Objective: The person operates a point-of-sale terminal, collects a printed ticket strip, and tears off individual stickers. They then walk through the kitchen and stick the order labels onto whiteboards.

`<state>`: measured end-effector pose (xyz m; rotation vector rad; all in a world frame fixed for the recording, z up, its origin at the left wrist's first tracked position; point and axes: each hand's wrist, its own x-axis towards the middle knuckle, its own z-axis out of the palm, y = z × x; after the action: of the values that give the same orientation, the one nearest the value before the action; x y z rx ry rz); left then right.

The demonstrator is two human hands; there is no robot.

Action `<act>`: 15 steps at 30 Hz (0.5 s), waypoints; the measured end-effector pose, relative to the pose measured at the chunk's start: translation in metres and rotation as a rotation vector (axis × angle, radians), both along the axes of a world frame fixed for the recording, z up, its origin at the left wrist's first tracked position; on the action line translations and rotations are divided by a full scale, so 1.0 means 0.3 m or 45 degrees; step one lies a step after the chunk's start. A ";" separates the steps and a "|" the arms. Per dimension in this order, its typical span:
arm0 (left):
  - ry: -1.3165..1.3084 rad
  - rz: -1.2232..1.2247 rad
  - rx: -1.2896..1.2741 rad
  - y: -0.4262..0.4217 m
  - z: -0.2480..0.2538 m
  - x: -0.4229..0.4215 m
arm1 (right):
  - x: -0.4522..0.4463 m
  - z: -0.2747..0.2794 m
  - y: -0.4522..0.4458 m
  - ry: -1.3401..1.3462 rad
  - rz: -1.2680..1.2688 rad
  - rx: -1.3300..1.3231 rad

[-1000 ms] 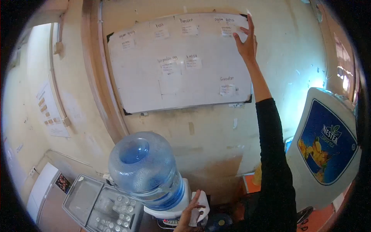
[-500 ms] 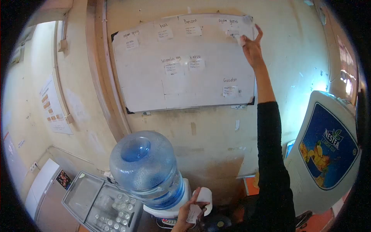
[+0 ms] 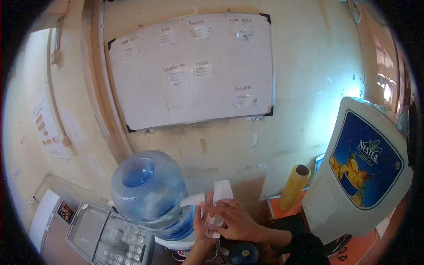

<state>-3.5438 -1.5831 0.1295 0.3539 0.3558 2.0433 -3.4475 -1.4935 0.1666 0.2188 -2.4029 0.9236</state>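
Note:
My left hand [image 3: 202, 234] and my right hand [image 3: 240, 224] are together in front of the water bottle [image 3: 148, 190]. A small printed label [image 3: 214, 226] lies between them, with my right thumb against it and my left palm behind. Two white paper pieces stick out past my fingertips, a white strip [image 3: 193, 200] to the left and a squarish white piece [image 3: 223, 191] above. My left fingers close round these papers. My right fingers reach across the left ones, partly hiding them. On the wall hangs a whiteboard [image 3: 150, 97] with handwritten words and several stuck labels.
A grey crate [image 3: 84, 236] holding several small lidded containers is at lower left. To the right stand a yellow-wrapped roll [image 3: 295, 187] and a drink dispenser [image 3: 369, 154] with a lemon tea picture. A dark round object [image 3: 244, 254] sits below my hands.
My right hand has come down from the label at the whiteboard's upper right and joined my left hand at the papers. The view has shifted, and the yellow-wrapped roll now shows.

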 end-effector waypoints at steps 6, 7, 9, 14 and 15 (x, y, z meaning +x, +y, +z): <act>0.169 0.045 -0.043 -0.021 0.043 0.030 | -0.001 0.323 0.164 0.764 -0.629 0.345; 0.226 0.063 -0.047 -0.018 0.012 0.023 | -0.019 0.439 0.233 0.969 -0.689 0.459; 0.241 0.063 -0.066 -0.030 -0.021 0.025 | -0.128 0.648 0.424 1.281 -0.762 0.240; 0.303 0.181 -0.208 -0.078 -0.057 0.050 | -0.368 1.058 0.798 1.439 -0.882 0.229; 0.255 0.156 -0.221 -0.091 -0.063 0.048 | -0.407 1.104 0.840 1.471 -0.925 0.192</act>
<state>-3.5293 -1.6104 0.1107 0.4400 0.6882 2.0824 -3.5696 -1.2414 0.4978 -0.0740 -1.2784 0.1457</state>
